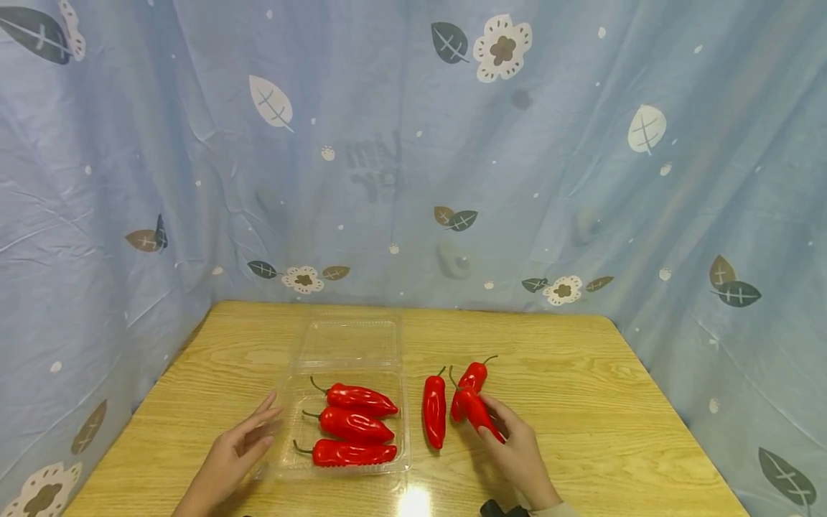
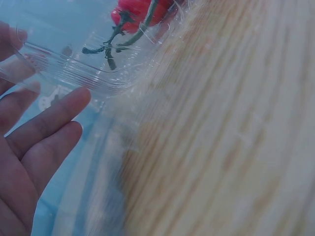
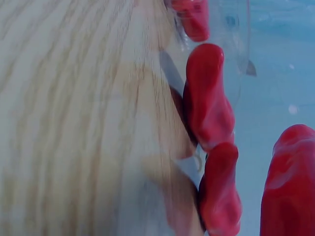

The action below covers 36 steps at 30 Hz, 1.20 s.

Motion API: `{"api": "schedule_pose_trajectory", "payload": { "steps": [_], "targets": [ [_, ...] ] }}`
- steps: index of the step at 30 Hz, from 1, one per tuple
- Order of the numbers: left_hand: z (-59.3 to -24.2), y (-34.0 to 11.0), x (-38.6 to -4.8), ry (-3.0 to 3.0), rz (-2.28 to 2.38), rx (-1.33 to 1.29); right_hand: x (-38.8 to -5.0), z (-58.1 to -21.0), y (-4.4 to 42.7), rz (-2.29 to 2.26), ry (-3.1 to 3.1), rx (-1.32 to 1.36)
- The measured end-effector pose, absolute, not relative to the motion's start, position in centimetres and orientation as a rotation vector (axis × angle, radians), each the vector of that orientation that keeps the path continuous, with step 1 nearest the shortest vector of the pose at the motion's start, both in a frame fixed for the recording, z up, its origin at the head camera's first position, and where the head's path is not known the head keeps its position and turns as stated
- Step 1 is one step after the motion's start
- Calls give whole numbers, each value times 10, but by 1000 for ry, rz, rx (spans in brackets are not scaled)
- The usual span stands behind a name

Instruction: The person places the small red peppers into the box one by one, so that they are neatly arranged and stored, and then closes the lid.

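Observation:
My right hand (image 1: pixel 519 451) grips a red chili pepper (image 1: pixel 476 412) by its lower part, its green stem pointing away from me. In the right wrist view this held pepper (image 3: pixel 290 189) shows at the right edge. Partly behind it on the table lies another red pepper (image 1: pixel 476 373), and a third pepper (image 1: pixel 434 411) lies just left of them. A clear plastic clamshell box (image 1: pixel 405 449) stands with its lid folded back and several red peppers (image 1: pixel 355 425) lying crosswise inside. My left hand (image 1: pixel 231 454) is beside the box's left wall, fingers extended; contact cannot be told.
The transparent lid (image 1: pixel 352 341) lies behind the box on the wooden table (image 1: pixel 581 402). A blue patterned curtain (image 1: pixel 400 158) hangs along the back and both sides of the table.

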<state>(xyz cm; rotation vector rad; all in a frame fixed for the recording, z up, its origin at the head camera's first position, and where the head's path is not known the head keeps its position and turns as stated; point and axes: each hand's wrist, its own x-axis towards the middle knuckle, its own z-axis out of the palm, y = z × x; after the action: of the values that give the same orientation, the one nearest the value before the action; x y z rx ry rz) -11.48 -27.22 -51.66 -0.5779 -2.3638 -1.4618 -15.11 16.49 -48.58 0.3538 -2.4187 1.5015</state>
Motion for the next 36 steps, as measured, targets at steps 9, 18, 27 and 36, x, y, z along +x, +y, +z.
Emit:
{"api": "schedule_pose_trajectory", "payload": {
  "steps": [9,18,27,36],
  "targets": [
    [-518,-271,-115,-2366,-1454,-549,-156,-475,149,1528,-2418,479],
    [-517,-270,-114,-2392,-1461,-519,-162,-466,131,1467,-2408,699],
    [-517,-271,-116,-2414,-1440,-512,-167,-453,108,1487,-2473,723],
    [-518,-271,-115,-2412,-1444,-520,-167,-447,88,1480,-2487,837]
  ]
}}
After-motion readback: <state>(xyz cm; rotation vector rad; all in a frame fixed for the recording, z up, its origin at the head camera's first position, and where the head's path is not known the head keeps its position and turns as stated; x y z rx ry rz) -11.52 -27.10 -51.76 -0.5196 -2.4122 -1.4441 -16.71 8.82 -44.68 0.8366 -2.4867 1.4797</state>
